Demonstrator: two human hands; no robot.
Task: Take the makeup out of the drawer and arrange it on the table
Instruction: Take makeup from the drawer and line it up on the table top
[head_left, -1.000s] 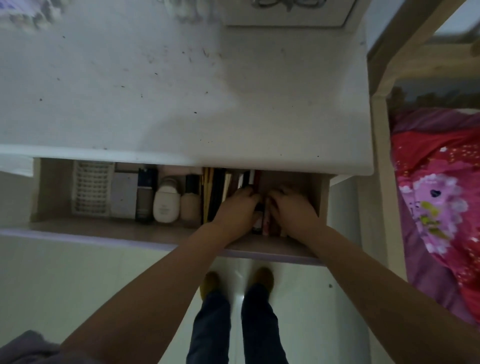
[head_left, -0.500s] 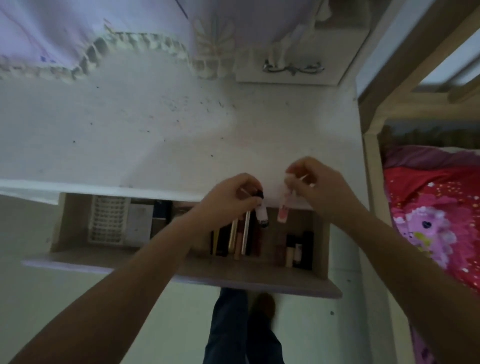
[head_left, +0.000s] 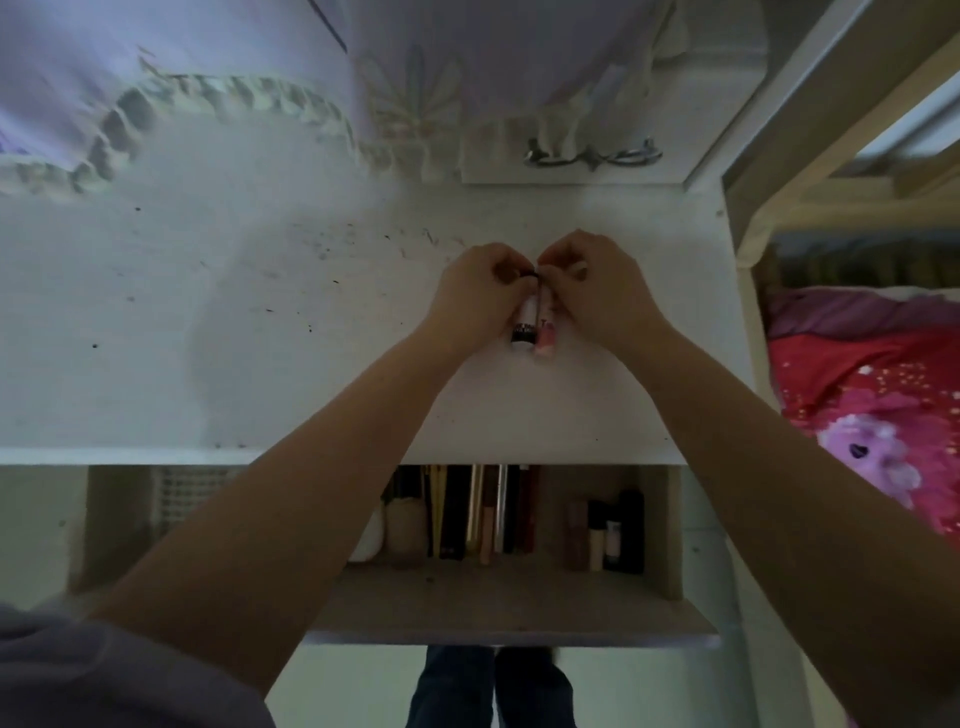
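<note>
Now at frame centre: left hand (head_left: 475, 299) pinches a white tube (head_left: 524, 325), right hand (head_left: 597, 293) a pink tube (head_left: 545, 332), both touching the table (head_left: 260, 338). Set upright, side by side, release gently. More makeup waits in the drawer (head_left: 519, 597) below.

A lace-edged lilac cloth (head_left: 171, 67) drapes the back, and a red floral blanket (head_left: 872, 395) lies right.

Two hands, the left (head_left: 480, 296) and the right (head_left: 602, 291), hold two tubes on one table (head_left: 260, 338), one white (head_left: 525, 325) and one pink (head_left: 545, 335), above one open drawer (head_left: 519, 603).
</note>
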